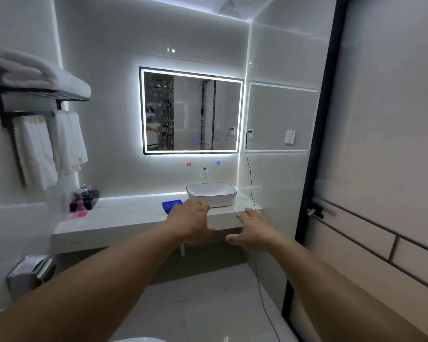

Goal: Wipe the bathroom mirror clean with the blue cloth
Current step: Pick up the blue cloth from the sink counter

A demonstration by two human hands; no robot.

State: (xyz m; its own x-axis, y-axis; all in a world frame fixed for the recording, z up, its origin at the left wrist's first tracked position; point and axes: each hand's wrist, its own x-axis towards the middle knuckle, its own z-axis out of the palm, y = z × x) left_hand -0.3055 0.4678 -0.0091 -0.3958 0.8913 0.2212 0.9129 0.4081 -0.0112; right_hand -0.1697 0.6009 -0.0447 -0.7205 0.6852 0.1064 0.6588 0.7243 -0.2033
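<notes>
A rectangular mirror [192, 111] with a lit white border hangs on the far wall above the counter. A folded blue cloth [169, 206] lies on the white counter [124, 213], just left of the basin. My left hand [189, 219] is stretched forward with relaxed fingers, and it covers the cloth's right edge in view; whether it touches the cloth I cannot tell. My right hand [253, 229] reaches forward to the right, fingers loosely spread, holding nothing.
A white basin [211, 193] with a tap [204, 172] stands on the counter's right part. A black tray with items [84, 199] sits at the left end. Towels hang on a rack [42, 134] at left. A black cord [251, 178] drops along the right wall. A black-framed door [381, 169] is at right.
</notes>
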